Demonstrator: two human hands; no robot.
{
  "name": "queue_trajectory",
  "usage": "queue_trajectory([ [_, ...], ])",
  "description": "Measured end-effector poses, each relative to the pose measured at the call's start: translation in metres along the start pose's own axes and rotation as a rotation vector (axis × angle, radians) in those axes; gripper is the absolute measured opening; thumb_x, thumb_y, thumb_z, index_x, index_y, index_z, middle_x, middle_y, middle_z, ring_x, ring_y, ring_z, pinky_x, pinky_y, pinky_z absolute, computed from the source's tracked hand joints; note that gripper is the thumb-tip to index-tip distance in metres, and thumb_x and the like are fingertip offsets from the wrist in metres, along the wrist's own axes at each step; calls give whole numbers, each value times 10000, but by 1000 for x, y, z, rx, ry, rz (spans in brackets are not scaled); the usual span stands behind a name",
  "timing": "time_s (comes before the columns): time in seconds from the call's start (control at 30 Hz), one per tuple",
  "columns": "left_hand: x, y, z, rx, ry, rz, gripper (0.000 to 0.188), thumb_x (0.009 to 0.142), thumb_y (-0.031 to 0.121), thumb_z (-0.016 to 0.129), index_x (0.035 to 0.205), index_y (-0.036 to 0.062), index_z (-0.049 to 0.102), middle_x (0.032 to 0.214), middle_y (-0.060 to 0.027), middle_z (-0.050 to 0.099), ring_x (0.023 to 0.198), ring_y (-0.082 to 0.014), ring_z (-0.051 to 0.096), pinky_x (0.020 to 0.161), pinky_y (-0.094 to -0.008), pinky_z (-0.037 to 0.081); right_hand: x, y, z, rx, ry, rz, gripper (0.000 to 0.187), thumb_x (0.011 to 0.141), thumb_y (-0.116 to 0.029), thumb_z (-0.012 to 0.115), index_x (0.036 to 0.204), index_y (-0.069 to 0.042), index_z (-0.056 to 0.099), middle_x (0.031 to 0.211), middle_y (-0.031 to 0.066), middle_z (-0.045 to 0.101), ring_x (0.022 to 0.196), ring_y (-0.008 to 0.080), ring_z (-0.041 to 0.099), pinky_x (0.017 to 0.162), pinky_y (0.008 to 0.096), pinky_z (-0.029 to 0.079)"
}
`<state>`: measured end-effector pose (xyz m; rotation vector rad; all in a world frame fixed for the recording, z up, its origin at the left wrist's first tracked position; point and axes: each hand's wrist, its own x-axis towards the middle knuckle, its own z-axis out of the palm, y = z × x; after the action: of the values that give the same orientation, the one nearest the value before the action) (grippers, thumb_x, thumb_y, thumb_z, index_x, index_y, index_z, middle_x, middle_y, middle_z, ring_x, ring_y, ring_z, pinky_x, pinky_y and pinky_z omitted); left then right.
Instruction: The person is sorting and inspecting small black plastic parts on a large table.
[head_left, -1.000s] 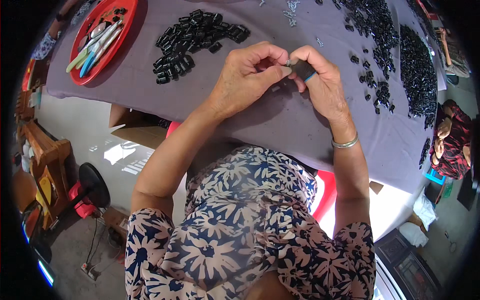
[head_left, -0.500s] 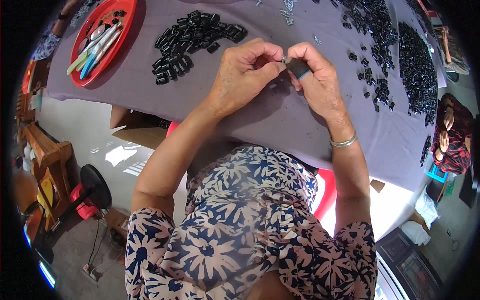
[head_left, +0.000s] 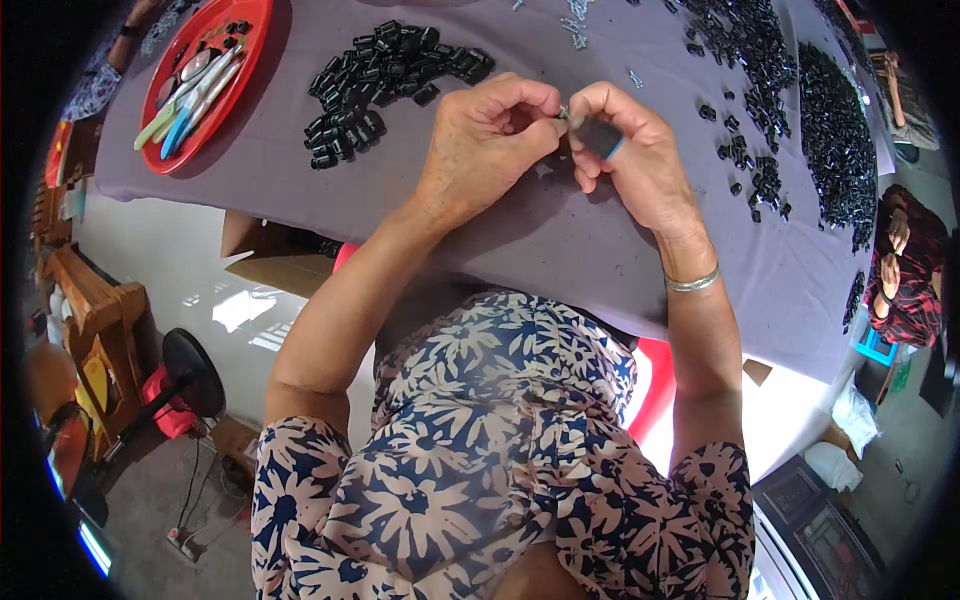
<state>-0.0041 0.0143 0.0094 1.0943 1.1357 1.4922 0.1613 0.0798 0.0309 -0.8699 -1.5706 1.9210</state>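
Observation:
Above the near part of the table, both hands meet fingertip to fingertip. My left hand [head_left: 500, 135] is closed, its thumb and forefinger pinching a small silvery metal piece [head_left: 563, 113]; its exact shape is too small to tell. My right hand [head_left: 640, 150] is closed too, forefinger and thumb coming together at the same piece, the other fingers curled beneath. A dark wrap [head_left: 598, 137] with a blue edge covers the right thumb. Left of the hands lies a heap of small black plastic parts [head_left: 385, 75]. Silvery screw-like pieces [head_left: 577, 25] lie beyond the fingertips.
A red tray [head_left: 258, 60] with several coloured-handled tools [head_left: 190, 100] stands at the far left. More black parts [head_left: 835, 140] spread along the right of the cloth-covered table [head_left: 560, 250]. Another person's hands [head_left: 893, 255] show at the right. A black fan [head_left: 192, 375] stands lower left.
The right hand has shifted slightly right and turned, its wrapped thumb smeared by motion. My left hand has moved a little to the left. The metal piece stays between the fingertips.

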Motion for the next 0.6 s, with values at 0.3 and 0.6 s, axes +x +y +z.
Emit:
queue_trajectory([
  [0.3, -1, -5, 0, 103, 0, 52, 135, 835, -69, 665, 955, -10, 678, 853, 55, 581, 741, -3, 517, 649, -157, 421, -1, 10, 4, -239, 111, -149, 18, 948, -63, 576, 952, -46, 573, 745, -8, 552, 575, 61, 503, 523, 205, 418],
  [0.6, 1, -3, -2, 36, -6, 6, 125, 788, -14, 712, 909, 6, 689, 771, 22, 635, 706, -27, 571, 639, -191, 486, 1, 8, 3, -742, 110, -485, 190, 832, 19, 592, 1001, -43, 533, 880, 167, 604, 869, 390, 602, 761, 407, 490],
])
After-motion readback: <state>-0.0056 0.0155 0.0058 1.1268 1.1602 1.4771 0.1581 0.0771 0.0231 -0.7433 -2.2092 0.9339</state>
